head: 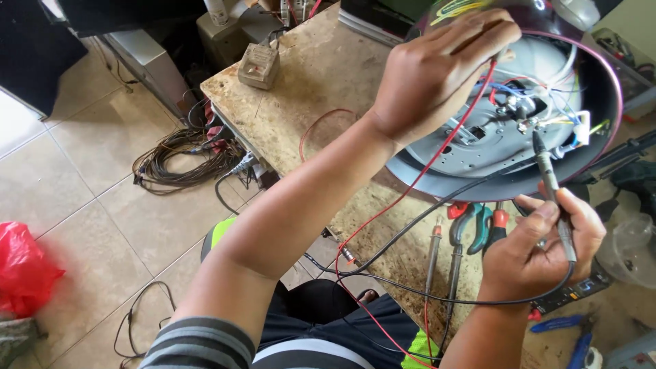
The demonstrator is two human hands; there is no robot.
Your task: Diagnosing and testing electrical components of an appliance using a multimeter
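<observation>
An upturned round appliance (601, 75) with a dark rim lies on the worn wooden workbench (314, 89), its grey base plate and coloured wiring (526, 109) exposed. My left hand (437, 68) reaches over its rim, pinching a red test probe whose red lead (410, 191) trails down toward me. My right hand (547, 253) grips a black test probe (547, 171), tip touching a terminal among the wires. Its black lead (410, 229) loops back across the bench.
Pliers and screwdrivers with red and teal handles (471, 225) lie below the appliance, a meter (581, 290) under my right hand. A small grey box (258, 65) sits at the bench's far corner. Tangled cables (184, 157) and a red bag (24, 266) lie on the tiled floor.
</observation>
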